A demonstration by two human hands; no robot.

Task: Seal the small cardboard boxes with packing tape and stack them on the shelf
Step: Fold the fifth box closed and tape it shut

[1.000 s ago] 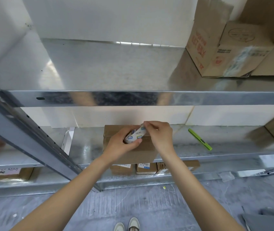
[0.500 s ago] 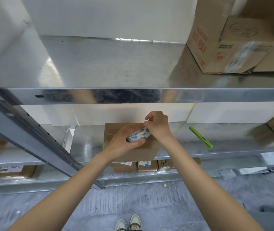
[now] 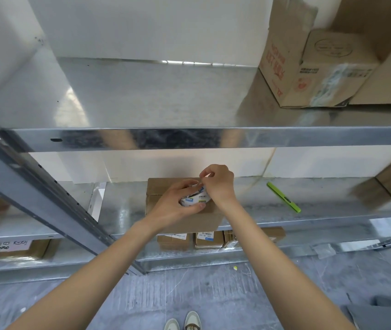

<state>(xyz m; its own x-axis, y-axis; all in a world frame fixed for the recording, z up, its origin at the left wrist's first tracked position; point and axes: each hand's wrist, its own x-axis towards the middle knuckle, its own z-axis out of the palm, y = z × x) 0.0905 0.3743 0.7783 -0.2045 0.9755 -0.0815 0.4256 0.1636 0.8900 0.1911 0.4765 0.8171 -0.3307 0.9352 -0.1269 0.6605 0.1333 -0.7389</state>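
- Cardboard is what the work rests on in the head view, the only view there is: a small cardboard box (image 3: 166,206) sits on the middle shelf (image 3: 273,210) of a galvanised metal rack, close to its front edge, top flaps closed along a seam not yet visibly taped.
- Left hand (image 3: 173,207) is clamped around a roll of packing tape (image 3: 195,198), thumb under the printed core and fingers over the top, holding it just above the box lid.
- Right hand (image 3: 218,184) is pinched shut at thumb and forefinger right at the roll's upper edge; I judge it is picking up or peeling the free end of the tape, though the tape end itself is too thin and clear to make out.
- To do this step well, I would keep the roll steady in the left hand and pull the end straight away from it, not sideways, so the strip does not split or fold back on itself.
- Next, I would anchor the end over the far side of the box, then draw the roll along the seam toward the body, keeping the strip centred on the gap between the flaps.
- Green utility knife (image 3: 283,197) lies on the same shelf to the right, well apart from the box, within reach for cutting.
- More small boxes (image 3: 191,240) sit on the shelf below, some with printed labels on them.
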